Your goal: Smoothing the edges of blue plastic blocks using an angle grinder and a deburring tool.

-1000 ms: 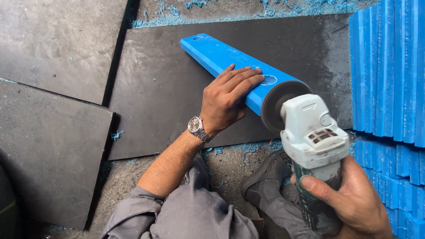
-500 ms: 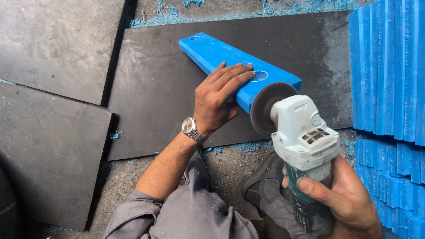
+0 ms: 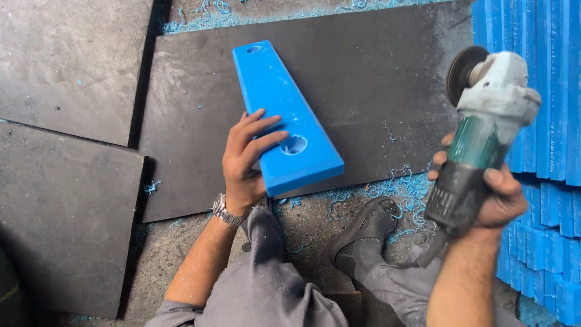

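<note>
The blue slab (image 3: 279,112) lies flat on a dark sheet (image 3: 375,91) on the floor, its narrow end pointing away and its wide end toward the person. It is a tapered, thick piece, apparently of plastic, with a small hole near the far end and a larger round hole near the wide end. It looks stiff and solid, with clean square edges, so it should not flex when lifted; I judge it moderately heavy for its size, and its smooth faces are likely a little slick, more so with dust on them. The long side edges or the wide end seem the surest places to take hold, with the fingers wrapped over the thickness.

The left hand (image 3: 245,160) rests on the slab's left edge near the wide end, fingers spread flat across the top face and pressing down rather than closed around it.

The right hand (image 3: 484,188) is wrapped tight about the body of an angle grinder (image 3: 484,115), raised off to the right with its disc (image 3: 463,66) well apart from the slab. It looks heavy at the head, so it wants a firm grip.

Blue shavings (image 3: 399,188) litter the floor before a grey shoe (image 3: 363,230). Blue pieces (image 3: 544,91) stand stacked on edge at the right. More dark sheets (image 3: 66,60) lie to the left.
</note>
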